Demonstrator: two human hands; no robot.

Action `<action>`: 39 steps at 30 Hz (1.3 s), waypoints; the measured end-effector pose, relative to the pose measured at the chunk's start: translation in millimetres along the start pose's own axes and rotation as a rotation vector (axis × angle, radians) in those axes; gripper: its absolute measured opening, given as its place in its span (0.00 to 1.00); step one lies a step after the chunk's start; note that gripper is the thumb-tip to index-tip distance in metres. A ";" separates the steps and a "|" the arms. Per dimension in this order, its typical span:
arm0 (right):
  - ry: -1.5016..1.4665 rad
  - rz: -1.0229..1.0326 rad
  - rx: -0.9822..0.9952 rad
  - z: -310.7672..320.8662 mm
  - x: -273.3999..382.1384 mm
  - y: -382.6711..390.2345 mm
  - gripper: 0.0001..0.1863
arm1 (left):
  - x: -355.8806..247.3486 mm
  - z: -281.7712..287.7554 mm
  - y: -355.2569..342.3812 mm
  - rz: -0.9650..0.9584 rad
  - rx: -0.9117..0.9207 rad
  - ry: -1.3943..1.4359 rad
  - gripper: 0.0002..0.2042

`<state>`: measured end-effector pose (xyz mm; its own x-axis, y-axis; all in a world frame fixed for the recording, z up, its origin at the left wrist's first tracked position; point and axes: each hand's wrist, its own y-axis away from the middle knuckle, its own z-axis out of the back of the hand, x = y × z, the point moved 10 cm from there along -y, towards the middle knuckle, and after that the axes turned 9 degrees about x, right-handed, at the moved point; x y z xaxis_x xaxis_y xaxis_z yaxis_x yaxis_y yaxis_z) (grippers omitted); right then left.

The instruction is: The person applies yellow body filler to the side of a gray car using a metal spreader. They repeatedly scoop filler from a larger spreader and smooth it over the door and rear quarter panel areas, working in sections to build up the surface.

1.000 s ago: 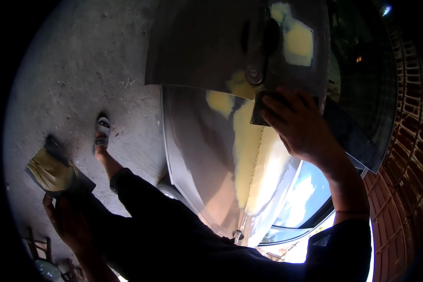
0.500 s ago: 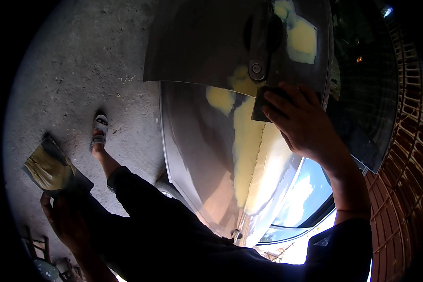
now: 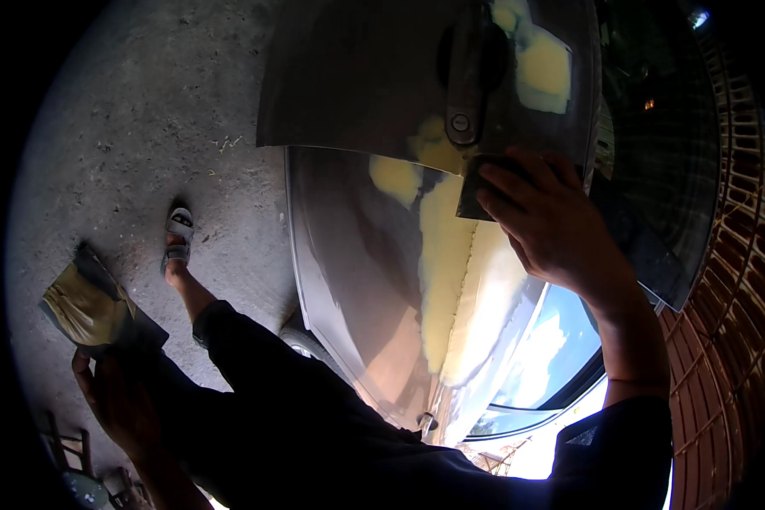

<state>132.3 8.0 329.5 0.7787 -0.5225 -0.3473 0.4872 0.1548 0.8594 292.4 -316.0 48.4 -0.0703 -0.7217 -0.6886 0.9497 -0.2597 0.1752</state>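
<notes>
My right hand presses a dark, flat putty spreader against the car's bodywork, just below the door handle. Its fingers lie over the spreader's face. Pale yellow filler runs in a long strip down the dark panel below the spreader, with a thin seam along it. Low on the left, my left hand grips the near edge of a dark mixing board. A thick, folded mass of yellow putty sits on that board. Shadow hides part of the left fingers.
More yellow filler marks the door beside the handle. Car glass reflects sky at lower right. A brick wall with metal grating stands at the far right. My sandalled foot rests on the rough concrete floor.
My right hand and the spreader have shifted very slightly to the right across the panel. The left hand and its board look almost unmoved.
</notes>
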 end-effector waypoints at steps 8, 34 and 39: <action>0.000 0.005 0.018 -3.1 -4.5 -7.3 0.17 | 8.1 -6.2 2.9 0.048 0.034 -0.016 0.18; 0.018 -0.032 0.033 5.3 -9.8 -3.8 0.15 | -13.9 17.7 -15.8 -0.011 -0.091 0.081 0.12; -0.028 -0.035 0.032 9.4 -5.5 -4.4 0.15 | 3.7 2.7 -7.5 0.024 -0.005 0.096 0.16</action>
<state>122.1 2.3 331.2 0.7496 -0.5507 -0.3673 0.5010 0.1093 0.8585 284.2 -318.5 46.5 -0.0181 -0.6628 -0.7486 0.9524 -0.2393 0.1888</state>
